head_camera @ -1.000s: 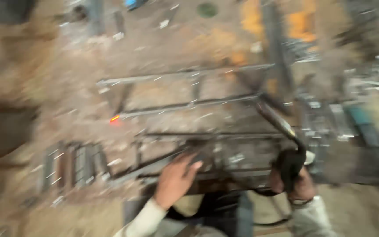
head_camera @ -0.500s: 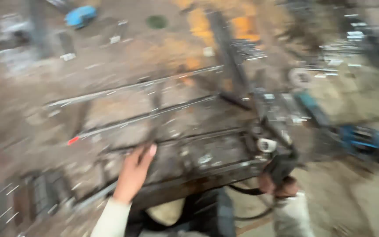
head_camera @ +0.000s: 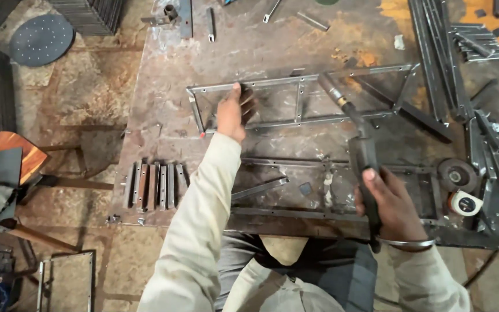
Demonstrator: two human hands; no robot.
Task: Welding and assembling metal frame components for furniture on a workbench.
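A long rectangular metal frame [head_camera: 300, 103] with cross bars lies flat on a rusty steel worktable [head_camera: 163, 86]. My left hand [head_camera: 235, 111] reaches out over the table and grips the frame's upper rail near its left end. My right hand [head_camera: 389, 203] is closed around the dark handle of a welding torch [head_camera: 358, 144]. The torch nozzle points up and left and sits over the frame's middle section. A second, similar frame [head_camera: 330, 190] lies nearer to me, under the torch handle.
A row of several short metal bars [head_camera: 154, 185] lies at the table's front left. An angle grinder disc [head_camera: 456, 172] and a tape roll [head_camera: 465, 202] sit at the right. Metal strips [head_camera: 434, 52] are piled at the far right. A wooden stool [head_camera: 1, 162] stands left.
The view has steadied after a blurred swing. My left hand has moved forward from the near frame to the far frame's top rail. My right hand still holds the torch.
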